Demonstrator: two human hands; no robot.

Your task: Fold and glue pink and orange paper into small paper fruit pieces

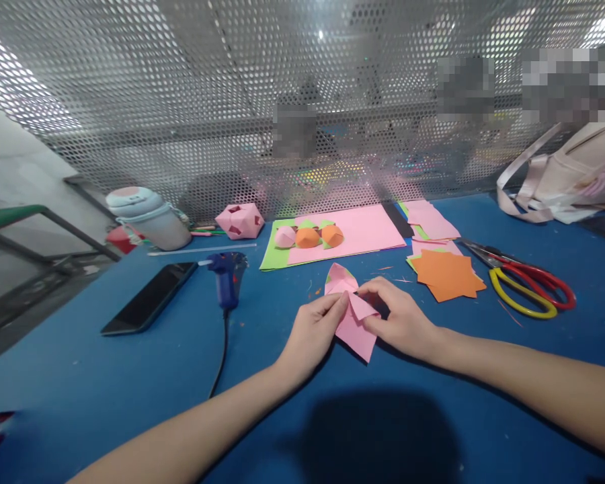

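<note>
Between my hands, just above the blue table, is a partly folded piece of pink paper [355,333], with a curved, pointed part at its far end and a flap standing up in the middle. My left hand [315,329] pinches it from the left, thumb and fingertips pressed together at the fold. From the right, my right hand [396,316] grips the raised flap between thumb and fingers. Beyond my hands lie pink and orange folded paper pieces [307,236] in a row on pink and green sheets [368,232].
At left are a blue glue gun [226,279] with its cord, a phone [151,299], a cup [151,218] and a pink paper ball [240,220]. To the right are orange paper squares [448,274], yellow- and red-handled scissors [524,282] and a bag [575,168]. A perforated metal panel [232,134] stands behind.
</note>
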